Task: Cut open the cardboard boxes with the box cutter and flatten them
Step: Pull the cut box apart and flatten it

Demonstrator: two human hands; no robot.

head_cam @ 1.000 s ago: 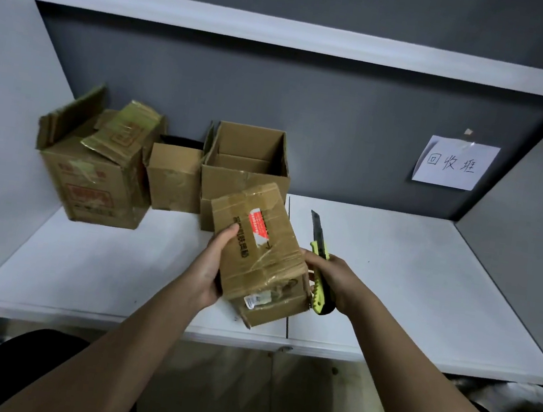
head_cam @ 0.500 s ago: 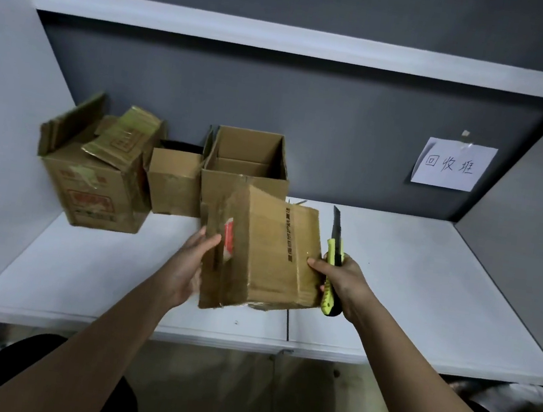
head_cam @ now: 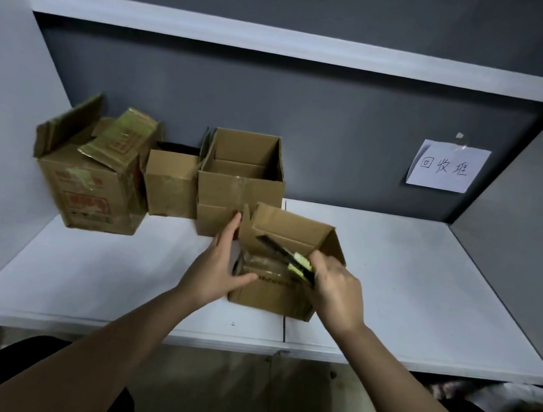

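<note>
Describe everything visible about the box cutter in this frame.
The box cutter has a yellow-green and black handle and a dark blade extended from it. The right hand grips the handle, hiding its rear end. It lies nearly level, blade pointing left and away, reaching into the open top of the small cardboard box near the front of the white shelf. Whether the blade touches tape is unclear.

"回收堆" on white paper sign (head_cam: 448, 167)
</note>
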